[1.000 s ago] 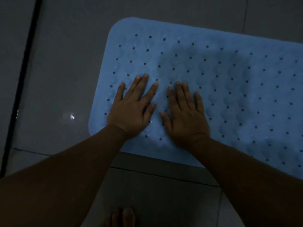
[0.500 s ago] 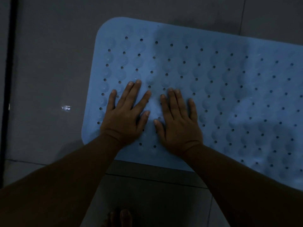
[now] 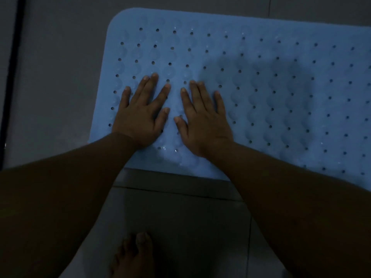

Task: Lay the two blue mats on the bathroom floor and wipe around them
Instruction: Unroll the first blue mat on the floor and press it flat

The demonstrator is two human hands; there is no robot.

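One blue mat point(image 3: 261, 93) with rows of small holes and a wavy bumpy surface lies flat on the dim grey tiled floor, running off the right edge of the view. My left hand point(image 3: 140, 113) rests palm down on its near left part with the fingers spread. My right hand point(image 3: 202, 117) lies flat beside it, fingers spread too, thumbs almost touching. Neither hand holds anything. No second mat is in view.
Grey floor tiles point(image 3: 56, 77) surround the mat, with a dark vertical strip point(image 3: 12, 77) at the far left. A grout line point(image 3: 180, 189) runs just below the mat's near edge. My bare foot point(image 3: 134, 255) stands on the tile at the bottom centre.
Both hands stay flat on the mat and have slid slightly toward its near edge. The view has shifted a little, bringing more of my foot into sight.
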